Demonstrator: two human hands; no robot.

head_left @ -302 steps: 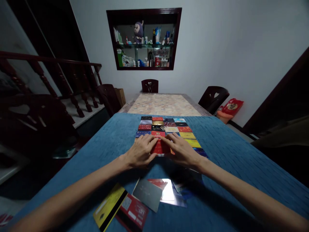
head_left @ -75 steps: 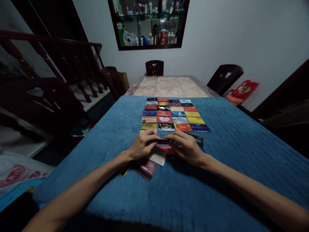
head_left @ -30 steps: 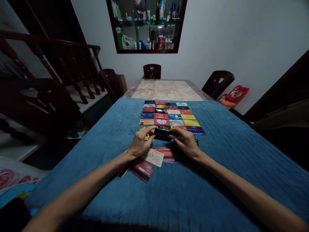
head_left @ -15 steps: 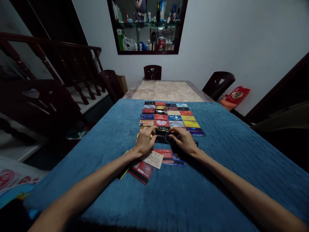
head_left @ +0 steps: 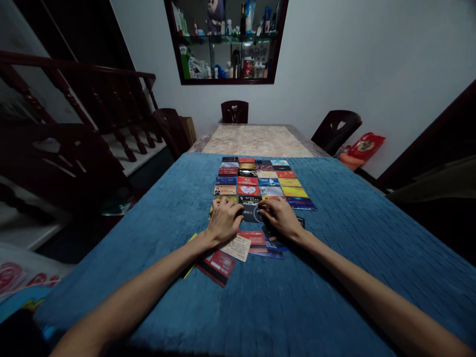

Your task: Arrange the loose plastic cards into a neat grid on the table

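Two hands, left hand (head_left: pixel 223 220) and right hand (head_left: pixel 279 218), press fingertips on one dark card (head_left: pixel 252 213) flat on the blue cloth (head_left: pixel 353 233), below the card grid (head_left: pixel 260 181)

Head view looks forward and down along the table (head_left: pixel 364 233).

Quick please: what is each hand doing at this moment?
Left hand: fingers on the dark card, left end.
Right hand: fingers on the same card, right end.
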